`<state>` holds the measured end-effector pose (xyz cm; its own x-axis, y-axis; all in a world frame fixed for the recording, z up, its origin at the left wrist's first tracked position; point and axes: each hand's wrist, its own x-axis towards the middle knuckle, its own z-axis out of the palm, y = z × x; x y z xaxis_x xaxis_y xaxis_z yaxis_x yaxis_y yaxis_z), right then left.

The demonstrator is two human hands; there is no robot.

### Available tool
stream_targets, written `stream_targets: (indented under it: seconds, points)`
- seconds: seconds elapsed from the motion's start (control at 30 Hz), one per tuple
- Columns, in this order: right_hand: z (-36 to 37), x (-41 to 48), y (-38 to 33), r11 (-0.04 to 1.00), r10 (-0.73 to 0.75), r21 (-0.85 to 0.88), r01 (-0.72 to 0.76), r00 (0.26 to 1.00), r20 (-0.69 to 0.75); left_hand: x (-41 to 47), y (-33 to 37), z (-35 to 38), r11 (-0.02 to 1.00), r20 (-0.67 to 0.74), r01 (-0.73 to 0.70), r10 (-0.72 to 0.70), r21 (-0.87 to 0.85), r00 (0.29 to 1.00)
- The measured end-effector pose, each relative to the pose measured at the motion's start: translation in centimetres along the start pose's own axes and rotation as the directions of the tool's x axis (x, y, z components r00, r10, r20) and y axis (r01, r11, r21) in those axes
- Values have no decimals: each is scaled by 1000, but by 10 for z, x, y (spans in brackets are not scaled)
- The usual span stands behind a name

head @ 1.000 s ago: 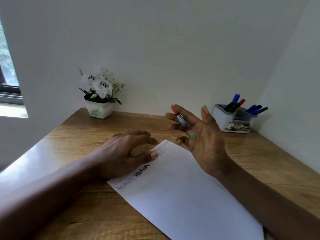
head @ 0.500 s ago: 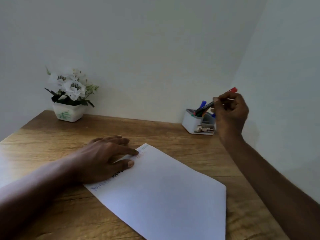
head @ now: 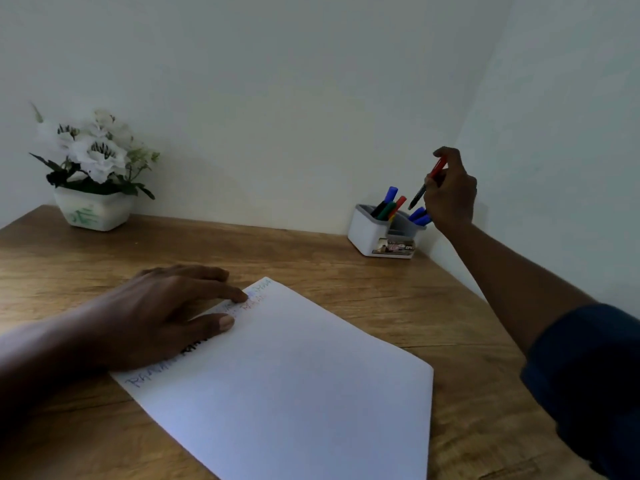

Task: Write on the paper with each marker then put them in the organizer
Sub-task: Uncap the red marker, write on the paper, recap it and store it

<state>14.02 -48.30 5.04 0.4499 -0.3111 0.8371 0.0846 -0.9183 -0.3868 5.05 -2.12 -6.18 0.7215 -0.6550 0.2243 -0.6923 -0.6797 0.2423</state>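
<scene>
Your right hand [head: 452, 197] grips the red marker [head: 423, 188], fingers curled round the barrel. Its red end points up toward 1 o'clock and the other end down toward 7.

The marker is in the air just above the organizer [head: 363, 233], over its right compartment and not in it. The organizer sits on the worktop [head: 311, 252] at 2 o'clock from the paper [head: 294, 375], near the wall corner. Four markers [head: 388, 204] (blue, green, red, dark) lean in the left compartment. Two blue markers [head: 419, 216] are in the right one.

Your left hand [head: 166, 313] lies flat on the paper's 10 o'clock edge, fingers straight, nothing in it. The paper lies skewed, with coloured writing along that edge, too blurred to read.

Flower pot [head: 93, 211] is at 10 o'clock against the wall. Dark blue sleeve [head: 588, 375] is at 4 o'clock.
</scene>
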Motion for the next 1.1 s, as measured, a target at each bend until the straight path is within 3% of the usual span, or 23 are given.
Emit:
stream_targets:
  seconds: [0.2,0.3,0.4,0.47,0.53,0.6,0.67,0.77,0.8,0.93,1.03,1.1]
  points:
    - [27,0,36,981,49,-195,-21,990,135,0,-6,2,999,-32,-20,19,-40,999]
    - [30,-6,49,959,67,-284,16,957,281,0,-7,2,999,-31,-21,19,-50,999]
    - [19,-14,39,954,-11,-288,80,972,235,-1,-4,0,999,-29,-26,25,-45,999]
    - [3,-27,17,969,-144,-186,164,983,114,-2,-2,-3,999,-22,-23,22,-45,1000]
    - [-13,-51,-14,970,-242,31,241,970,34,-3,0,-5,999,-23,-18,17,-40,1000]
    - [-29,-84,-49,928,-246,318,195,961,126,-3,1,-5,999,-34,-17,16,-38,999]
    - [-47,-121,-82,846,-253,534,7,886,390,-4,2,-7,998,-69,-21,17,-59,997]
    - [-66,-162,-110,830,-402,555,-60,625,669,-9,10,-13,998,-205,6,-18,-59,979]
    - [-67,-169,-114,833,-429,550,-57,562,708,-12,13,-15,999,-249,29,-37,-37,968]
    - [-67,-179,-125,873,-398,479,-85,443,803,-30,32,-24,989,-347,148,-137,5,928]
    - [-69,-193,-125,920,-354,390,-50,327,876,-51,57,-22,965,-292,261,-240,36,926]
    - [-75,-204,-131,949,-288,314,-36,312,905,-63,73,-18,950,-265,305,-278,65,923]
